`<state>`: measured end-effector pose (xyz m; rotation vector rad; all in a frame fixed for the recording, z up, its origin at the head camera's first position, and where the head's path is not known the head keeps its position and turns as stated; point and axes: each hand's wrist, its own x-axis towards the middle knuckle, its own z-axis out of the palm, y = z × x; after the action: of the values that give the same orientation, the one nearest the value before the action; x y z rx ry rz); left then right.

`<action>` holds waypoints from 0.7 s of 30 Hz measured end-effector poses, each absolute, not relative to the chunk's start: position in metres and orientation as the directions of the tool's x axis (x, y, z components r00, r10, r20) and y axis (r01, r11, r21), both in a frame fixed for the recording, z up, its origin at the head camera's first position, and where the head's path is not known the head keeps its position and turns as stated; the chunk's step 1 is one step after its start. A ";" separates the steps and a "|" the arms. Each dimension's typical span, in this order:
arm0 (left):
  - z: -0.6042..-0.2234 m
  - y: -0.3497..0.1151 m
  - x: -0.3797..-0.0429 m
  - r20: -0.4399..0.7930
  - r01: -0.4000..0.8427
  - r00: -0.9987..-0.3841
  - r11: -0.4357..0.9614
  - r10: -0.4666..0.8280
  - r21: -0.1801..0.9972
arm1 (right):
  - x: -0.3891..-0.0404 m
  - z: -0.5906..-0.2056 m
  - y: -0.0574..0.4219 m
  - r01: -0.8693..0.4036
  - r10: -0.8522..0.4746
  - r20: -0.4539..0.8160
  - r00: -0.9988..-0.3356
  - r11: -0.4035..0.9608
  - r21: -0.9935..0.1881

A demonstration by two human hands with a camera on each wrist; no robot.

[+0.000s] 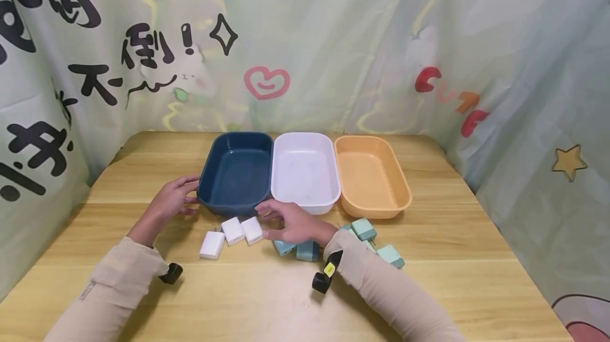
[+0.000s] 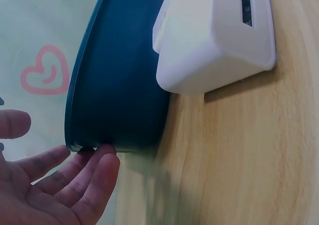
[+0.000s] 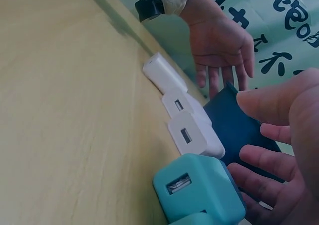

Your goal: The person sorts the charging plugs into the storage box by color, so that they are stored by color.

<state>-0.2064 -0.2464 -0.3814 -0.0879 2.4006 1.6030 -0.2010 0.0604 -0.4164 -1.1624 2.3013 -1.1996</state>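
The dark blue bin (image 1: 235, 178) stands at the left of a row of three. My left hand (image 1: 175, 198) touches its left side with spread, nearly straight fingers, seen against the wall in the left wrist view. Near the bin's front right corner is my right hand (image 1: 290, 222), thumb and fingers apart, nothing visible between them; contact with the bin is hard to tell. Three white USB charger plugs (image 1: 233, 231) lie in front of the blue bin, between the hands. Blue charger plugs (image 1: 307, 251) sit partly hidden under my right hand and wrist.
Beside the blue bin stand a white bin (image 1: 306, 172) and an orange bin (image 1: 374, 178). Several pale green charger plugs (image 1: 391, 255) lie behind the right forearm, some partly covered. A printed curtain (image 1: 324, 40) hangs around the wooden table (image 1: 248, 299).
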 end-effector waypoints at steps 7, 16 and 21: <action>-0.382 -0.245 -0.209 -0.252 -0.195 -0.963 0.402 0.094 0.895 | -0.204 -0.415 0.056 -0.531 -0.788 0.060 -0.613 0.355 -0.770; -0.382 -0.245 -0.209 -0.246 -0.189 -0.964 0.397 0.100 0.898 | -0.207 -0.414 0.050 -0.551 -0.781 -0.021 -0.624 0.459 -0.697; -0.382 -0.245 -0.208 -0.247 -0.188 -0.964 0.402 0.099 0.896 | -0.208 -0.414 0.046 -0.563 -0.772 -0.054 -0.633 0.508 -0.652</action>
<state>-0.2084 -0.2448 -0.3822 -0.0786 2.4007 1.5854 -0.2076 0.0458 -0.4143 -1.1134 2.4154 -0.8624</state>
